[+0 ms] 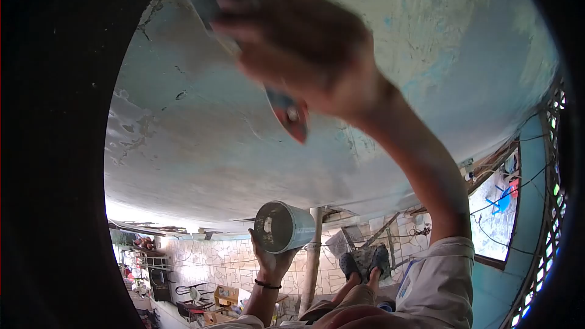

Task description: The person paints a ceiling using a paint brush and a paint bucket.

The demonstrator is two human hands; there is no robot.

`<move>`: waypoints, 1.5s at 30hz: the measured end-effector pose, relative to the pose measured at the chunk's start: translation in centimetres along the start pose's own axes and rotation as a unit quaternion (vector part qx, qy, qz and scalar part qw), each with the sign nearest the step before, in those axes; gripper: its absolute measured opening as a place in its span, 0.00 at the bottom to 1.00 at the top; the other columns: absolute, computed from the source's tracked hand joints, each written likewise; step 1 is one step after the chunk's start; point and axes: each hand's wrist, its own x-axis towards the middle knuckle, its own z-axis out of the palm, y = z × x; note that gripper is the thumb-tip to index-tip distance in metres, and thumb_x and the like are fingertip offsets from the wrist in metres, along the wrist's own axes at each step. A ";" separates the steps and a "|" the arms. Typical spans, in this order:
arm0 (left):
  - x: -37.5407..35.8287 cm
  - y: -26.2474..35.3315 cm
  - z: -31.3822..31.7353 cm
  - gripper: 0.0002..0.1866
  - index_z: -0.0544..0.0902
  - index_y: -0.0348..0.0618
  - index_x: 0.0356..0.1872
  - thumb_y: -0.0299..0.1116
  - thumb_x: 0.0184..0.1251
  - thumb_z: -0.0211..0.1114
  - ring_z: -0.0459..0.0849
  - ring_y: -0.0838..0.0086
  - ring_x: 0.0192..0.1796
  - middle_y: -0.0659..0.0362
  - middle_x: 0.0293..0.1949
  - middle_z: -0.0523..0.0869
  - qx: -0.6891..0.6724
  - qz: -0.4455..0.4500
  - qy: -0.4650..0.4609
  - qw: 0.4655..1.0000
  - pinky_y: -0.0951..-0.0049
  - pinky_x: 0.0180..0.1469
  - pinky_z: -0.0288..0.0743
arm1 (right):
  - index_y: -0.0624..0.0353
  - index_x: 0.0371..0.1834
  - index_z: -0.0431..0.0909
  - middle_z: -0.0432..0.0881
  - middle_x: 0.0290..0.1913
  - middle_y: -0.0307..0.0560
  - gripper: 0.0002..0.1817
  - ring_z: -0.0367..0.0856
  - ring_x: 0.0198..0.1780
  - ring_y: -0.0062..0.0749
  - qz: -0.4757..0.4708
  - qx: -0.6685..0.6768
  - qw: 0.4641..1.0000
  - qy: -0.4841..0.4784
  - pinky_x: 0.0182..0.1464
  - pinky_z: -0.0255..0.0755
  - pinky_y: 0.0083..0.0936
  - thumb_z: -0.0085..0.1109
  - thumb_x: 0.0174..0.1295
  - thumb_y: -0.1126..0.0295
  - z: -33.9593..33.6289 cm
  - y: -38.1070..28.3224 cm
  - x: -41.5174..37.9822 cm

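Your right hand (304,55) is raised overhead, its fingers (244,15) curled tight around the handle of a broad flat scraping blade with a red-tipped handle (291,116). The blade's wide edge, near the top of the view, lies against the pale blue-grey plastered ceiling (201,140). The hand is blurred, so you cannot tell exactly where each fingertip sits.

Your left hand (272,262) is lower, well apart from the right. Its fingers wrap from below around a small round grey metal pail (283,226), tilted so its open mouth faces you. The inside looks smeared with dark material. A thin black band (267,284) circles that wrist.

The ceiling fills most of the view. It is patchy, with cracks and chipped spots toward the left and blue-green stains toward the upper right. Your right forearm crosses in front of it, ending in a pale short sleeve (436,280).

Beyond the pail, a grey upright post (314,256) stands before a wall of pale irregular stone tiles (225,262). Cluttered furniture and boxes (201,301) sit at the lower left. A window with hanging wires (496,207) shows at the right, beside a lattice screen (551,207).
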 end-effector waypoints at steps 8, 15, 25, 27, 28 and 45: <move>0.0 -0.2 -0.4 0.54 0.62 0.51 0.83 0.80 0.66 0.57 0.63 0.42 0.80 0.47 0.79 0.66 0.001 0.014 0.019 1.000 0.25 0.78 0.57 | 0.50 0.21 0.68 0.92 0.53 0.50 0.21 0.90 0.60 0.41 0.090 0.075 0.963 -0.243 0.71 0.81 0.39 0.58 0.71 0.54 -7.1 -11.4 -16.9; -0.2 -0.2 -2.0 0.54 0.62 0.52 0.83 0.79 0.67 0.57 0.60 0.43 0.81 0.47 0.80 0.64 0.008 0.027 0.019 0.999 0.24 0.78 0.55 | 0.49 0.25 0.74 0.88 0.52 0.44 0.14 0.90 0.57 0.39 0.131 0.128 0.913 -0.365 0.58 0.89 0.36 0.71 0.58 0.60 -11.8 -15.4 -22.2; -0.1 -0.3 -2.1 0.53 0.63 0.53 0.82 0.79 0.65 0.59 0.61 0.45 0.81 0.48 0.80 0.65 0.010 0.014 0.008 1.000 0.26 0.77 0.58 | 0.48 0.44 0.83 0.84 0.28 0.33 0.12 0.80 0.22 0.24 0.134 0.118 0.959 -0.218 0.23 0.77 0.26 0.68 0.59 0.77 -4.7 -1.5 -5.6; -0.1 -0.3 -2.4 0.53 0.63 0.53 0.82 0.79 0.65 0.60 0.62 0.45 0.81 0.49 0.79 0.65 0.001 0.008 0.010 1.000 0.26 0.77 0.59 | 0.48 0.48 0.87 0.88 0.34 0.33 0.14 0.79 0.24 0.23 0.099 0.041 0.979 -0.171 0.26 0.78 0.24 0.71 0.59 0.74 -4.7 0.1 -0.7; -0.1 -0.2 -2.4 0.53 0.64 0.53 0.82 0.78 0.66 0.60 0.62 0.46 0.80 0.49 0.79 0.65 -0.002 0.004 0.010 1.000 0.27 0.77 0.59 | 0.48 0.50 0.89 0.89 0.38 0.32 0.15 0.79 0.24 0.22 0.095 0.021 0.984 -0.147 0.27 0.78 0.24 0.73 0.59 0.72 -4.5 0.3 0.9; -0.1 -0.5 -2.5 0.52 0.62 0.53 0.83 0.78 0.68 0.58 0.61 0.45 0.80 0.48 0.80 0.64 0.013 0.031 0.012 0.999 0.24 0.76 0.57 | 0.50 0.17 0.64 0.90 0.50 0.53 0.31 0.91 0.58 0.43 0.016 0.004 0.977 -0.214 0.65 0.87 0.43 0.39 0.84 0.50 -9.5 -7.6 -18.7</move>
